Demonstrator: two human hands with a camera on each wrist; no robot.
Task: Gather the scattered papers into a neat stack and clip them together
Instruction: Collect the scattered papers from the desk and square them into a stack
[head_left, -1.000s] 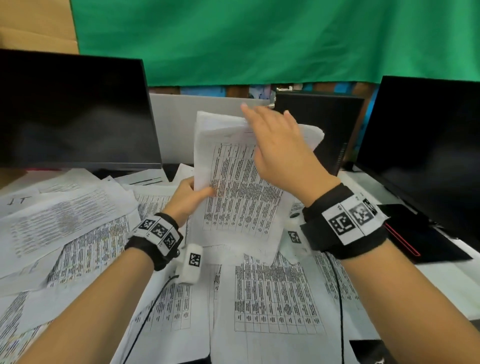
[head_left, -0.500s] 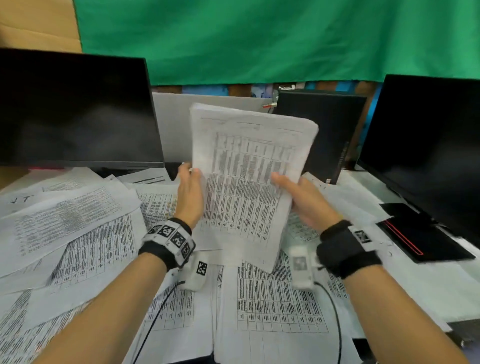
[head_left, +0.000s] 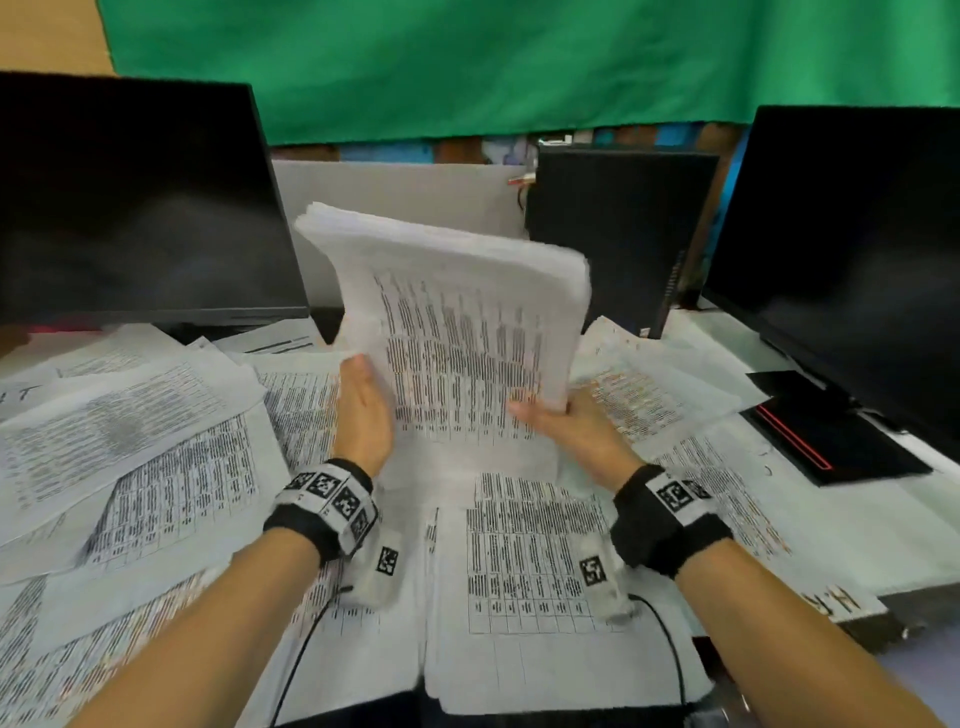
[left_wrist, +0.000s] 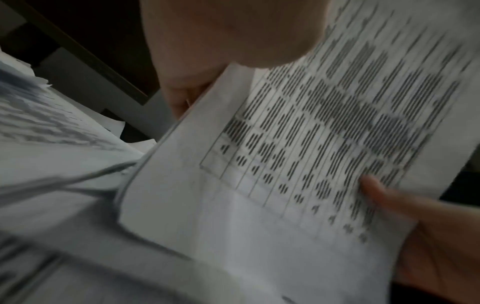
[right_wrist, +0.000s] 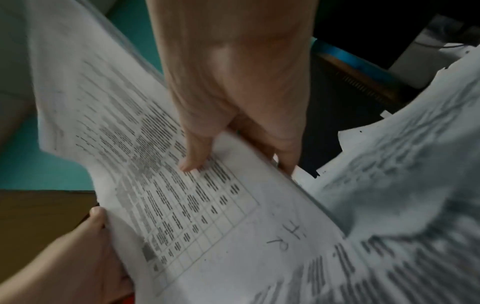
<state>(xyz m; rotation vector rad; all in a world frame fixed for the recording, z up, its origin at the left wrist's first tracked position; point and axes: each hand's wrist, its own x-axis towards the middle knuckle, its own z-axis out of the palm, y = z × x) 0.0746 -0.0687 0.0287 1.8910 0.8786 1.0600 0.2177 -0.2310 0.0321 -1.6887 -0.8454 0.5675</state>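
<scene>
A dark monitor (head_left: 140, 202) stands at the far left of the worktop (head_left: 883, 525), with loose printed sheets (head_left: 130, 441) spread below it. The left hand (head_left: 363, 410) grips the left long edge of the stack of papers (head_left: 457, 332), thumb on the front, fingers behind it. The stack stands nearly upright above the worktop's middle, its long axis running up and away from the person, top edge tilted back and fanned slightly, printed table facing the person. More sheets (head_left: 530, 561) lie flat beneath it. The right hand (head_left: 566, 426) holds the stack's lower right edge, thumb pressed on the printed face and fingers curled behind, as the right wrist view shows. Behind stands a black computer case (head_left: 618, 228), and at the far right a second monitor (head_left: 852, 244) over a black pad with a red line (head_left: 831, 431). No container shows.
</scene>
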